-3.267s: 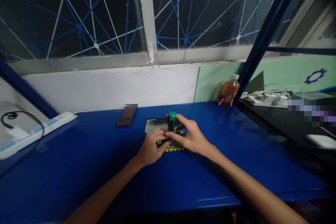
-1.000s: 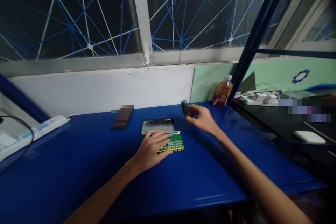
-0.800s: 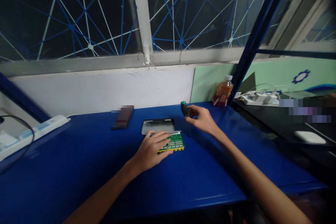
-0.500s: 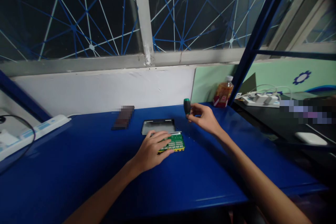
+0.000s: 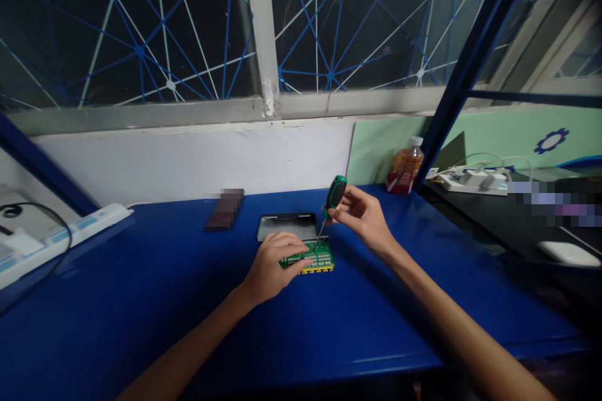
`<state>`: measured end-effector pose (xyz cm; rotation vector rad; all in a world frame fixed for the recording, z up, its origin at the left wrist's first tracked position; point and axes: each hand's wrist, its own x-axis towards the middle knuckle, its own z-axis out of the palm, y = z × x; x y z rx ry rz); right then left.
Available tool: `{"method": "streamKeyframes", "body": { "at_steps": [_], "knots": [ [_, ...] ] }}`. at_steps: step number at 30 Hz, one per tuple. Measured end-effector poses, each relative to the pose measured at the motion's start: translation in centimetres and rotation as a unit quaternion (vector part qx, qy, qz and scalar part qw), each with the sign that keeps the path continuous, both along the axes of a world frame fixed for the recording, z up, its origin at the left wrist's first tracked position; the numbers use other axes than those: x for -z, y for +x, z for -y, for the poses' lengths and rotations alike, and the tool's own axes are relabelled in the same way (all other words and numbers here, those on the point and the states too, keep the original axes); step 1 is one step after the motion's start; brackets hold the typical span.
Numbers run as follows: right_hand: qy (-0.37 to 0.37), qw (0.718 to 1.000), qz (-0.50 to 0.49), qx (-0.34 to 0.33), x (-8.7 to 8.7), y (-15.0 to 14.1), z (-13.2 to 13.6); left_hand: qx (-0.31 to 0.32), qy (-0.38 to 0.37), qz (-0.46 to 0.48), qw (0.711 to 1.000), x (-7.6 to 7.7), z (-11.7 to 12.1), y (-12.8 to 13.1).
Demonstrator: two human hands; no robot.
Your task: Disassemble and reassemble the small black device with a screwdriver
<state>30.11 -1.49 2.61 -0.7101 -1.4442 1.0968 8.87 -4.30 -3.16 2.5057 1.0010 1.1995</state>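
A screwdriver (image 5: pixel 337 191) with a black and green handle is held in my right hand (image 5: pixel 364 216), pinched near the lower end of the handle. It leans, and its thin shaft runs down to the green circuit board (image 5: pixel 324 258), where the tip meets or nearly meets the surface. The board has a yellow strip along its front edge. My left hand (image 5: pixel 275 263) grips the board's left part, fingers over the top and thumb toward the front, hiding that end. Right behind the board lies an open, shallow dark metal case (image 5: pixel 288 225).
A dark flat object (image 5: pixel 224 213), partly pixelated, lies at the back left of the blue table (image 5: pixel 155 288). A drink bottle (image 5: pixel 405 166) stands at the back right. Power strips (image 5: pixel 94 229) with cables lie at left and on the black side table (image 5: pixel 517 219).
My right hand has tilted the screwdriver and brought it slightly left, so its shaft now shows pointing at the board. My left hand stays on the board. The view has shifted slightly.
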Motion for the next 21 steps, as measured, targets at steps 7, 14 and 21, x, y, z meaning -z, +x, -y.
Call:
{"method": "streamKeyframes", "body": {
  "at_steps": [7,14,21],
  "knots": [
    [-0.002,1.0,0.007,-0.008,0.23,-0.55,0.23,0.009,0.001,0.013,1.0,0.14,-0.13,-0.02],
    [0.005,1.0,-0.002,-0.021,0.3,-0.7,0.37,0.007,0.0,0.024,1.0,-0.04,-0.08,0.14],
    [0.013,1.0,0.005,-0.004,0.1,-0.92,0.64,-0.002,0.001,0.034,0.999,0.0,-0.11,0.09]
  ]
}}
